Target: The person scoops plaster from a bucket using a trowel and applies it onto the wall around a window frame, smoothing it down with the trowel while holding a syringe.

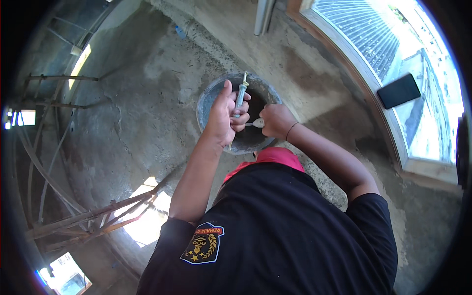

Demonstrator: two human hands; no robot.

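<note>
My left hand [225, 116] is closed round a slim blue-green stick [241, 96], held upright. Something pale and yellowish is wrapped about its upper end, and a thin yellowish end shows below my palm. To the right, my right hand [277, 120] is closed, thumb side toward the left hand. A small whitish rounded piece [258, 123] sticks out of its grip, with a thin pale strand running from it toward my left hand. What the piece is, I cannot make out. Both hands are above a round grey bucket [204, 105], whose inside looks dark.
A window frame [364, 61] runs along the right, with a black phone [398, 91] at its sill. Wooden poles [93, 214] cross at the left beside bright openings. A pipe [261, 17] stands against the far wall. Rough concrete [132, 113] surrounds the bucket.
</note>
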